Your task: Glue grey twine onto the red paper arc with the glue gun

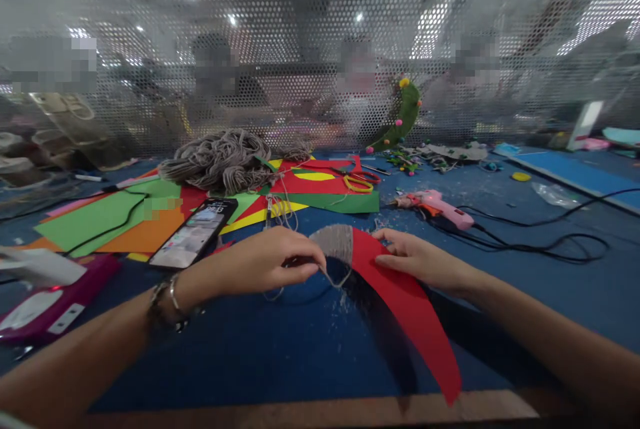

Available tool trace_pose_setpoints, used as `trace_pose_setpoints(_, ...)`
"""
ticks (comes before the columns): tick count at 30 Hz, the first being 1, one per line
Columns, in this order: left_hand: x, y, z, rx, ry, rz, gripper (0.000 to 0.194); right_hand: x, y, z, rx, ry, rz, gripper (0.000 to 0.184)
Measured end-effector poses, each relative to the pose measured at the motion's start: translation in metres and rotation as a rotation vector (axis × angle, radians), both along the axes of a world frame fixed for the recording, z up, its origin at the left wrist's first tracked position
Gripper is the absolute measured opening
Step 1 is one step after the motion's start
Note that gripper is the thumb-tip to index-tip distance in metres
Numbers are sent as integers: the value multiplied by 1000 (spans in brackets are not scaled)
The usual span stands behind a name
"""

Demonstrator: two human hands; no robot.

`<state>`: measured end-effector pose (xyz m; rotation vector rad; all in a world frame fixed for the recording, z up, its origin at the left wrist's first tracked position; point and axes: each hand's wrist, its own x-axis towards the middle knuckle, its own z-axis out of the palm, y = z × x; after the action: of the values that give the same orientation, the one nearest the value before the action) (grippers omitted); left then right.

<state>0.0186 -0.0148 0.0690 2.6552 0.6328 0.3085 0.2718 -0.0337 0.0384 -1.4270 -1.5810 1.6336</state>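
A red crescent-shaped paper piece (405,302) arches over the blue table (280,356), its upper end wrapped in grey twine (334,242). My left hand (270,261) is closed, pinching a strand of the twine at the wrapped end. My right hand (417,257) grips the crescent's outer edge, fingers curled on the red paper. A loose loop of twine hangs below my left fingers.
A phone (196,232) lies left of my hands beside coloured paper sheets (110,219) and a heap of grey twine (220,159). Scissors (357,180), a pink glue gun (435,206) with black cables, and a finished green crescent (403,119) sit further back. People sit behind a mesh screen.
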Motion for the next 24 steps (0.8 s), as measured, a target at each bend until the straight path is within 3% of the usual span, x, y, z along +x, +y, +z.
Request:
trace_pose_setpoints(6, 0, 1, -30, 305, 162, 7, 22, 1, 5, -8, 194, -294, 20, 35)
trace_pose_setpoints(12, -3, 16, -46, 395, 192, 69, 29, 31, 9, 12, 644, -616, 233, 39)
trace_pose_setpoints(15, -1, 20, -52, 376, 139, 90, 33, 70, 21, 26, 819, -921, 29, 35)
trace_pose_setpoints(18, 4, 24, -59, 299, 91, 95, 37, 109, 37, 26, 848, -1174, -150, 35)
trace_pose_setpoints(21, 9, 28, -64, 253, 106, 62, 35, 128, 48, 12, 815, -1176, -167, 26)
trace_pose_setpoints(24, 12, 32, -64, 255, 98, 64, 33, 129, 54, -2, 801, -1089, -177, 18)
